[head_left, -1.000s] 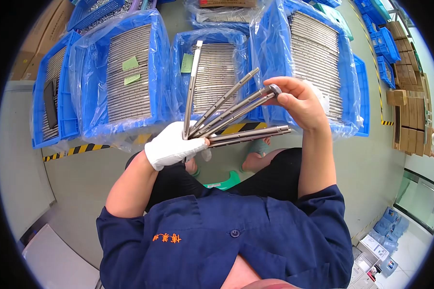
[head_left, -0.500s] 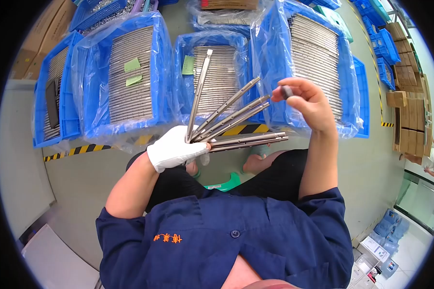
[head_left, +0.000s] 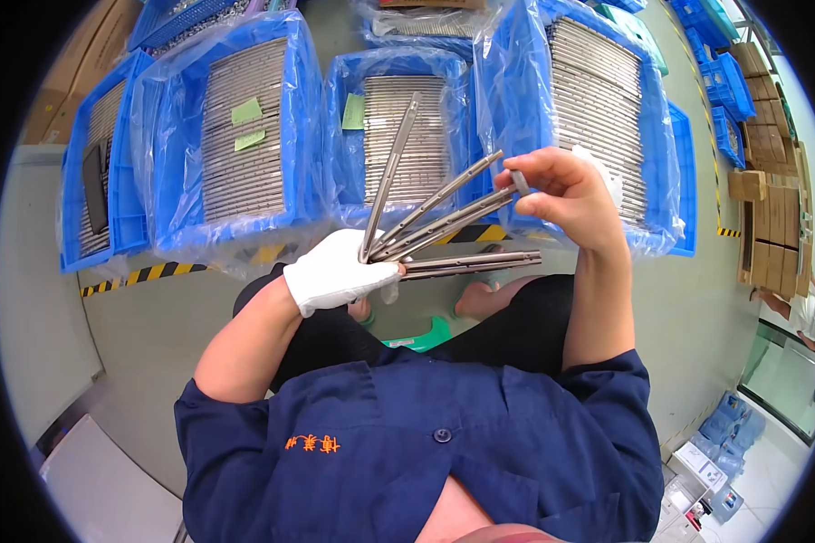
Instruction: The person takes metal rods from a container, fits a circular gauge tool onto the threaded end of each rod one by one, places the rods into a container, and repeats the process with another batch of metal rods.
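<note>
My left hand (head_left: 335, 273), in a white glove, is closed around the near ends of several slim metal rails (head_left: 436, 197) with small holes along them. The rails spread like a fan, one pointing up and away, others to the right. My bare right hand (head_left: 570, 201) pinches a small dark grey block (head_left: 519, 183) between thumb and fingers. The block is at the far end of one middle rail; whether it sits on the rail or only touches it I cannot tell.
Blue crates lined with clear plastic hold rows of rails: a left crate (head_left: 297, 167), a middle crate (head_left: 335, 77) and a right crate (head_left: 647, 104). Green notes (head_left: 246, 111) lie on the left rows. Something white (head_left: 604, 172) shows behind my right hand. A green stool (head_left: 430, 337) is below me.
My right hand has brought the dark block slightly left and down to a rail's tip, and the block has turned. The uppermost rail leans further right. My left hand keeps its hold.
</note>
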Tool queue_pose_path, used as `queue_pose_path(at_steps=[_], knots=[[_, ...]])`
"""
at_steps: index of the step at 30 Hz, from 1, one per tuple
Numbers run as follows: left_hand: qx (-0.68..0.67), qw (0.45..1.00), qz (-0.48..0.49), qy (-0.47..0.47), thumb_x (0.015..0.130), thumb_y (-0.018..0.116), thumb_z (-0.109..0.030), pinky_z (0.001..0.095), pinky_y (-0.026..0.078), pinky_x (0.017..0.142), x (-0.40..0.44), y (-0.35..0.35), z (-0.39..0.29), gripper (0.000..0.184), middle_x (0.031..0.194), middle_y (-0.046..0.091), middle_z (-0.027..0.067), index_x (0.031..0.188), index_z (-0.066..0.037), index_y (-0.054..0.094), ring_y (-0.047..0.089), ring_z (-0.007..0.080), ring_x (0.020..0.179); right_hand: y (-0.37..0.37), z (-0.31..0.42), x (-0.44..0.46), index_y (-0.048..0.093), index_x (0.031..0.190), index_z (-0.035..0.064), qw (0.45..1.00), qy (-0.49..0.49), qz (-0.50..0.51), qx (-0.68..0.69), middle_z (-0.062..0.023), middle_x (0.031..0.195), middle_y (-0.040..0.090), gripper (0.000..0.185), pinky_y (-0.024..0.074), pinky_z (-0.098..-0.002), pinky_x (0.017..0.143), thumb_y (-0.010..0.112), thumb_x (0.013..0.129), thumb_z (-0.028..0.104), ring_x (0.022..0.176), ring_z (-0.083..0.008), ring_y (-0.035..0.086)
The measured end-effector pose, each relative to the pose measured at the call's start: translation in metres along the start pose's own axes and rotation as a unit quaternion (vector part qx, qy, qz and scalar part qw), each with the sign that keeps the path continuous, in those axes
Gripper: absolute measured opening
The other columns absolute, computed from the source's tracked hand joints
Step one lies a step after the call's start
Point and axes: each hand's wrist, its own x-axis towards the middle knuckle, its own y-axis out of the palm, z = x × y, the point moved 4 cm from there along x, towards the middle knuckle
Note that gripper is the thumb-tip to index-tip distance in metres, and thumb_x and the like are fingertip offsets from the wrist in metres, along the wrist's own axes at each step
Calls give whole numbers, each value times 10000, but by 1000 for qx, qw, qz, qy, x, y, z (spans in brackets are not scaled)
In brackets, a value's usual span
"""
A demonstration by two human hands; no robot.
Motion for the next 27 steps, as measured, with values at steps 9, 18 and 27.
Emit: queue_pose_path(at_steps=[9,18,27], knots=[[6,1000,2,-9,786,643,-184,249,457,620,3,0,5,210,742,605,21,912,-17,620,553,94,687,-23,-1,1,577,1077,-13,999,-6,-29,30,-98,956,643,304,494,-280,803,644,782,14,895,-153,614],[59,997,24,49,801,616,-141,260,460,648,6,4,4,173,777,596,13,918,-14,614,530,90,720,-12,-4,4,577,1077,-10,995,19,6,94,-86,935,645,321,491,-257,774,672,775,44,855,-128,615],[6,1000,18,9,793,614,-203,238,406,468,8,10,13,189,647,537,21,848,-27,567,479,76,520,-8,-19,6,593,1050,-1,997,60,35,44,-67,900,649,329,488,-228,720,705,743,34,803,-91,598]])
